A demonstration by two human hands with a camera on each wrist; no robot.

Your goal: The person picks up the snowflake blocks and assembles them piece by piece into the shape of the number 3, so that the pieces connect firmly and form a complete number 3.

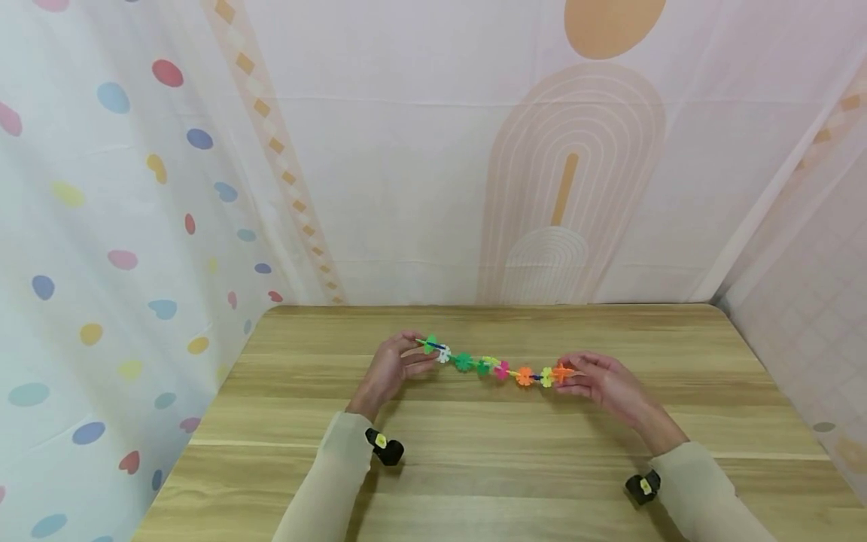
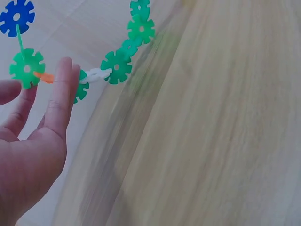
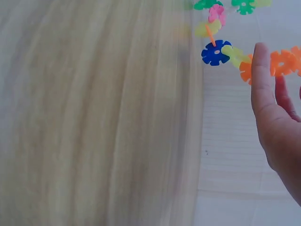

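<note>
we see a chain of snowflake discs (image 1: 497,367) held up over the wooden surface (image 1: 474,452), strung between both hands. the left hand (image 1: 393,370) pinches the far-left end, near a green disc (image 2: 27,68) with a small orange piece beside the fingertips (image 2: 63,70); in the left wrist view the fingers look fairly straight and the grip is light. the right hand (image 1: 603,380) pinches the orange disc (image 3: 283,62) at the other end, fingers (image 3: 261,70) curled around it. the chain sags a little in the middle, with green, white, pink, yellow and blue pieces slotted edge to edge. our read on risk: these slot joints are only friction fits, so pulling the ends apart or twisting them could pop a link, likely at the white connector (image 2: 96,74) or the thin joint by the blue disc (image 3: 215,53), and the loose half would drop to the surface. the light fingertip hold on the left could also slip. pushing the ends together would likely buckle the chain and lever a joint open.
</note>
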